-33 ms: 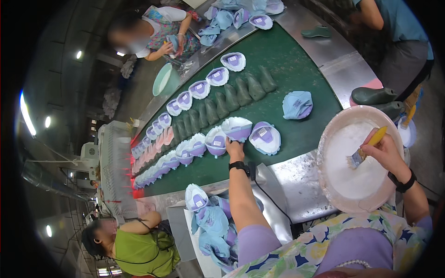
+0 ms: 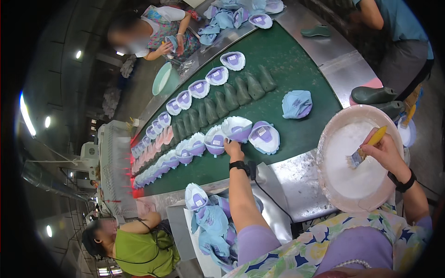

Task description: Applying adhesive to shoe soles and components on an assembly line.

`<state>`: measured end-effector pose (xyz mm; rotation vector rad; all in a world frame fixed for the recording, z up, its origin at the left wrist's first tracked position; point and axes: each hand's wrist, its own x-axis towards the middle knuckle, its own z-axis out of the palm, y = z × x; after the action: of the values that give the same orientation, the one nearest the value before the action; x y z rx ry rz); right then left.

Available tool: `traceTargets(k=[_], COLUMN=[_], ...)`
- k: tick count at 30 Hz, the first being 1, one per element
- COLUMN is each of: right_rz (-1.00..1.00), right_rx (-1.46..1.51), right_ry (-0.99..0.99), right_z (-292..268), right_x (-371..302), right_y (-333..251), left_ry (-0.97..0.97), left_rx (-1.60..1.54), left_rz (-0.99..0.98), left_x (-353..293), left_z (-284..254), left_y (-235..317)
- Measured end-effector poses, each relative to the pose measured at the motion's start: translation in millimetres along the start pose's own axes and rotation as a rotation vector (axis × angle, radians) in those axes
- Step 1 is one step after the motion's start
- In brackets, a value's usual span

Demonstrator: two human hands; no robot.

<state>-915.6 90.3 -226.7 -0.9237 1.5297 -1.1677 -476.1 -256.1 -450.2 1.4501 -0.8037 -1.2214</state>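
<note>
My right hand is closed around the yellow handle of a brush. Its bristles touch the white liquid inside a pale pink basin. On the green belt, my left hand is at the near edge of a lilac and pale blue shoe upper, seemingly gripping it, though some fingers are hidden. Beside it on the left stands another shoe upper, heading a row of several. To the right lie a shoe upper with its opening up and a folded blue one.
Dark green shoe lasts line the middle of the belt, with more uppers beyond. Loose uppers are piled by my left arm. A black cable crosses the metal edge. Co-workers are across the belt, at left and at upper right.
My left hand has shifted very slightly down and left. The uppers on the belt have moved a touch leftward. My right hand and the brush look unchanged.
</note>
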Motion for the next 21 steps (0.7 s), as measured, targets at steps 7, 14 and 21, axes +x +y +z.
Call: traceTargets(k=[7, 14, 21], right_rz=[0.04, -0.06, -0.118], right_rx=[-0.054, -0.079, -0.104], right_ry=[0.035, -0.052, -0.104], right_z=[-12.9, 6.3, -36.6], right_x=[-9.0, -27.2, -26.9], right_y=[7.8, 22.9, 59.9], left_ry=[0.087, -0.189, -0.342], left_rx=[0.514, 0.28, 0.939], left_rz=[-0.385, -0.108, 1.132], left_x=[-89.2, -103.3, -236.6], left_z=[76.0, 59.2, -1.9], left_y=[-10.2, -19.8, 88.5])
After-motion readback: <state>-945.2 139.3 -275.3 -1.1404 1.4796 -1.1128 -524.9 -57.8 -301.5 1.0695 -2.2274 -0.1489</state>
